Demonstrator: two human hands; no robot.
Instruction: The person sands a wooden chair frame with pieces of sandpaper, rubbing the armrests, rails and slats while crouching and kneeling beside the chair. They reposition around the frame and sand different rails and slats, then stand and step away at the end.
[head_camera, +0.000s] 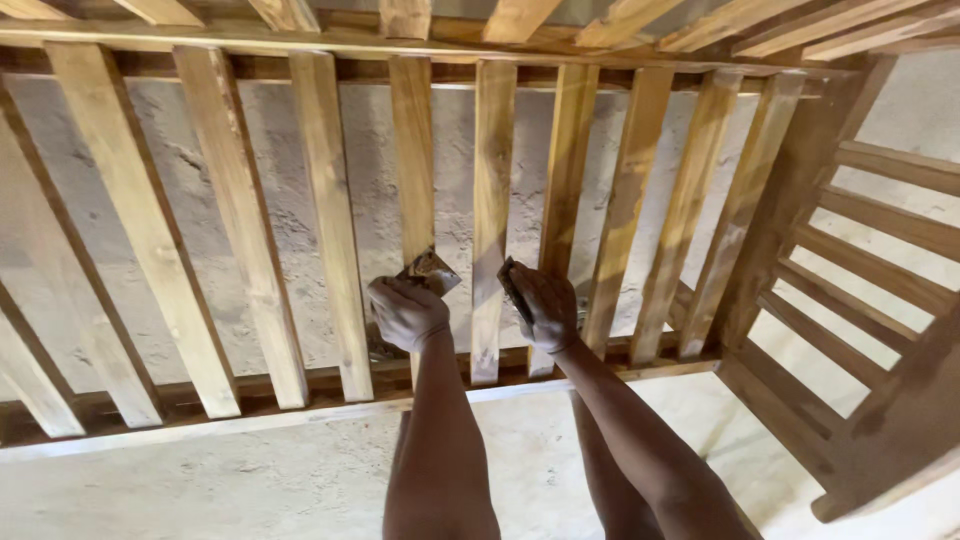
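Observation:
A wooden frame with several upright slats (492, 180) lies before me on a pale sandy floor. My left hand (405, 310) is closed around a folded piece of brownish sandpaper (430, 270), pressed against one slat (413, 160). My right hand (543, 305) grips another dark piece of sandpaper (508, 280), held at the edge of the slat to its left. Both forearms reach forward from the bottom of the view. The lower parts of the two slats are partly hidden behind my hands.
A bottom rail (250, 395) runs along the near side of the frame. A second slatted wooden section (880, 260) joins at the right, at an angle. Rough grey ground (250, 470) shows between the slats and in front.

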